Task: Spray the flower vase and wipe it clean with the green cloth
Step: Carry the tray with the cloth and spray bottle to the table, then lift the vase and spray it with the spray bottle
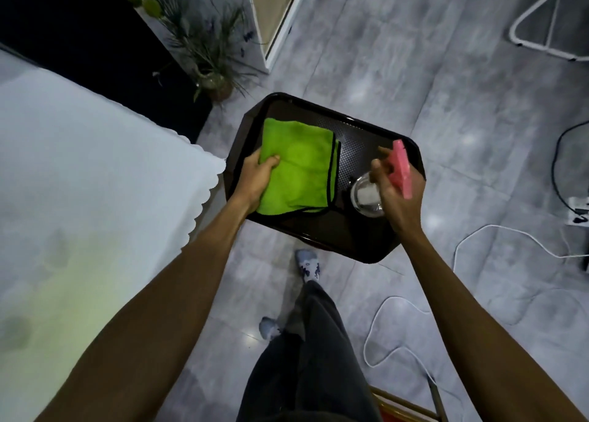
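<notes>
A folded green cloth [299, 169] with black trim lies on the left half of a black tray [353, 128]. My left hand [255, 179] grips the tray's left edge, thumb pressed on the cloth. My right hand [398, 192] is wrapped around a clear spray bottle [366, 198] with a pink trigger head [402, 169], standing on the tray's right side. The flower vase [216, 85], a round brownish pot with long green stems, sits on the floor beyond the tray, to the upper left.
A bed with a white scalloped cover [95, 182] fills the left. A white cabinet [277, 16] stands behind the vase. White cables [398, 326], a power strip [578, 211] and a white rack [541, 23] lie on the grey tiled floor at right.
</notes>
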Available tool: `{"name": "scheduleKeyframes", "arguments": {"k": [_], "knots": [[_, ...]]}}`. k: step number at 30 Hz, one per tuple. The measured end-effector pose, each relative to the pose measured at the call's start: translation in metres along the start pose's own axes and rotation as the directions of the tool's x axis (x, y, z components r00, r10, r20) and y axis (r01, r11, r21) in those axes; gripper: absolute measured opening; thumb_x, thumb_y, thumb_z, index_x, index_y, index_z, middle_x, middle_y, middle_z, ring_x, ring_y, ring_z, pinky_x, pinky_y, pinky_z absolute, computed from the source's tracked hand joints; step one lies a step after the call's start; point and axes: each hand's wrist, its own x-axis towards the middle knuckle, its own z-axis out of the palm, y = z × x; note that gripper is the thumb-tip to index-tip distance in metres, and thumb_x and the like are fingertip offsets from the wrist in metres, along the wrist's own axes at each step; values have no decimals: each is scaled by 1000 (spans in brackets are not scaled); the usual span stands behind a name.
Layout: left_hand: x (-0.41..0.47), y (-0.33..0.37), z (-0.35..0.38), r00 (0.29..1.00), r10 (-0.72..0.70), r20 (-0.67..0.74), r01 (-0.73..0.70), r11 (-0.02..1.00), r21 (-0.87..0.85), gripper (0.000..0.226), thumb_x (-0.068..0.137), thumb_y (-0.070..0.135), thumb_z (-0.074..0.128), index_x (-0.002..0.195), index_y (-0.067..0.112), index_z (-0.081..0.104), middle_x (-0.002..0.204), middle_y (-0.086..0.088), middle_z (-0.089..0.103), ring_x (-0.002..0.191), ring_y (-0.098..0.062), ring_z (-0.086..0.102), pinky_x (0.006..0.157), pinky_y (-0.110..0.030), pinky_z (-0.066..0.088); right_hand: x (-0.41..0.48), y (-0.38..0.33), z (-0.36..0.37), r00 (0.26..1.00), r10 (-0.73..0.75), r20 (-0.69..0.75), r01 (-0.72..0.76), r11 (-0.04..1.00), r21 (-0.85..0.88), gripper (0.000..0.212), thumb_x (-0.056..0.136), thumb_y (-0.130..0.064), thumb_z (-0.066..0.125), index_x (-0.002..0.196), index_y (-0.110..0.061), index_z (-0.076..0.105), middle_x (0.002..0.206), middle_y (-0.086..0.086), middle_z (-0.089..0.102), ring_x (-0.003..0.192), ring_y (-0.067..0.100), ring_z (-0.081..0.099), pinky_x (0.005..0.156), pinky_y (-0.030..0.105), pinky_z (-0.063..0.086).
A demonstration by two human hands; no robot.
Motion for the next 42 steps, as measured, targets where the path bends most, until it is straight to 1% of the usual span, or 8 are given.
{"name": "scheduleKeyframes", "arguments": {"k": [8,15,19,24,29,33,36,42], "knots": [[-70,11,-82,946,200,-256,-266,929,-258,30,100,10,50,124,28,53,121,2,64,113,-19,63,99,-39,51,-9,-80,48,984,-135,119,125,988,88,45,93,-38,73,119,-2,71,86,13,70,81,46,69,79,59,58],[-153,-43,-245,798,59,-599,-404,791,-460,37,100,14,52,132,32,48,130,4,62,120,-24,61,95,-45,53,-61,-159,152,845,-349,404,341,935,94,15,98,-26,68,93,-12,68,81,26,63,66,40,63,64,56,56],[-190,-117,-314,701,-145,-698,-344,789,-510,40,100,13,50,136,28,43,130,-1,60,120,-28,59,96,-49,51,-107,-181,209,781,-345,520,317,937,145,27,97,-21,69,92,5,67,75,37,58,63,28,59,60,32,54],[-235,-197,-360,637,-341,-691,-207,788,-580,51,99,17,53,147,24,36,139,-8,55,121,-33,57,98,-54,50,-171,-186,278,694,-308,651,286,947,143,22,97,-32,69,93,-9,70,71,9,63,69,16,64,70,30,56],[-270,-229,-387,642,-387,-662,-55,838,-543,43,95,32,62,132,13,55,127,-13,64,109,-33,65,89,-52,56,-238,-183,332,558,-262,788,308,946,97,22,100,-30,65,94,-10,72,78,22,65,72,17,63,74,29,51],[-316,-243,-412,282,-426,-860,-16,894,-448,41,73,60,72,89,25,59,83,-1,71,80,-30,72,76,-53,59,-280,-183,352,517,-208,831,249,965,87,46,92,-53,59,107,-13,77,83,17,70,75,13,67,72,18,51],[-349,-237,-434,43,-318,-947,-134,938,-320,56,71,43,81,111,16,53,106,-9,62,90,-24,63,85,-46,55,-303,-187,358,495,-207,844,240,966,96,47,90,-59,55,108,-20,74,98,7,75,73,16,67,76,29,55],[-380,-219,-495,283,-41,-958,-180,979,-95,82,69,37,81,138,12,44,138,-9,51,118,-25,55,97,-42,50,-343,-209,370,410,-230,882,230,962,144,71,88,-76,52,102,-8,66,108,8,75,84,24,67,82,41,54]]}}
